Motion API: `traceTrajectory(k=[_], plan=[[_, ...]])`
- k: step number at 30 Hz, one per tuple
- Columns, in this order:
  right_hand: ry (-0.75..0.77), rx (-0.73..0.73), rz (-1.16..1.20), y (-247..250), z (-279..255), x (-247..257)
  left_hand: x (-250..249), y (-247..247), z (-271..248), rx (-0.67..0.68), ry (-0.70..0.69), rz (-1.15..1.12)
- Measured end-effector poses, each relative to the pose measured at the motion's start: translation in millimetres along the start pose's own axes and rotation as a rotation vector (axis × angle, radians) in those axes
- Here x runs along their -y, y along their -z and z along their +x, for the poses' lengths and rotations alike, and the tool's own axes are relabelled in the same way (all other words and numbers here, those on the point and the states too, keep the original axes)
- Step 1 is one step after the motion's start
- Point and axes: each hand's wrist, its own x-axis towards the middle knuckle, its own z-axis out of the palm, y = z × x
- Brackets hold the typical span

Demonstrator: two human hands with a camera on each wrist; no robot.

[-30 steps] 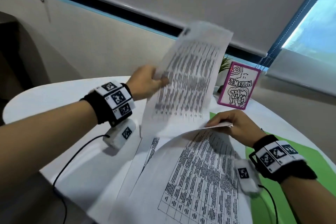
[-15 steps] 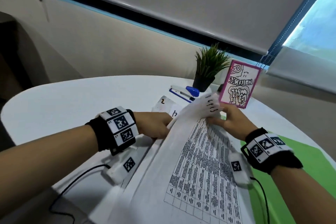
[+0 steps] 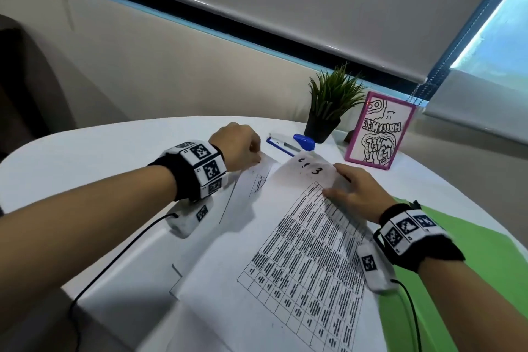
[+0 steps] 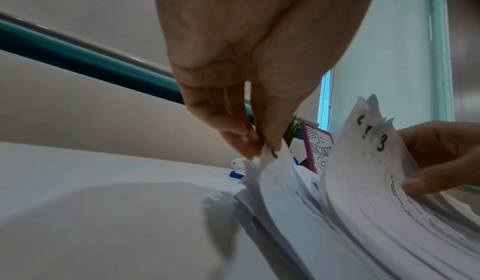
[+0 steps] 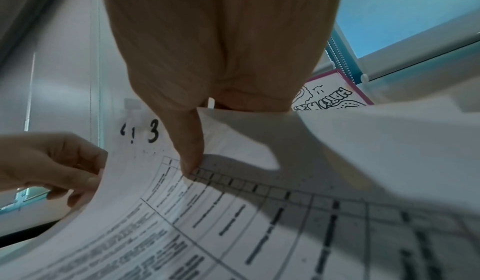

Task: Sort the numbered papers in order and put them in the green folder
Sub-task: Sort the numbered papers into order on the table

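Observation:
The top printed sheet, marked 3 (image 3: 310, 170), lies on a loose stack of papers (image 3: 300, 266) on the white table (image 3: 100, 157). My right hand (image 3: 334, 181) pinches its far corner, thumb on the print and fingers underneath, which bends several sheets upward (image 5: 153, 136). My left hand (image 3: 254, 156) pinches the far corner of a lower sheet (image 3: 257, 177) that sticks out to the left; the left wrist view shows the pinch (image 4: 255, 147) beside sheet 3 (image 4: 374, 141). The green folder (image 3: 471, 251) lies open under the stack's right side.
At the table's far edge stand a small potted plant (image 3: 328, 106), a blue and white stapler (image 3: 291, 144) and a pink-framed card (image 3: 377, 131). A black cable (image 3: 114, 254) runs from my left wrist over the table's near edge. A wall and a window blind rise behind.
The sheet that my left hand held up has come down. My left hand now pinches a lower sheet's far corner, and sheet 3 lies on top under my right thumb.

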Motion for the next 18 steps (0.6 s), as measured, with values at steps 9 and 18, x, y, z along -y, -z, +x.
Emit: traceTrajectory(k=[9, 18], plan=[[0.006, 0.037, -0.111, -4, 5, -1, 10, 6, 0, -0.081, 0.241, -0.351], [-0.197, 0.062, -0.034, 0, -1, -10, 32, 33, -21, 0.078, 0.262, -0.297]])
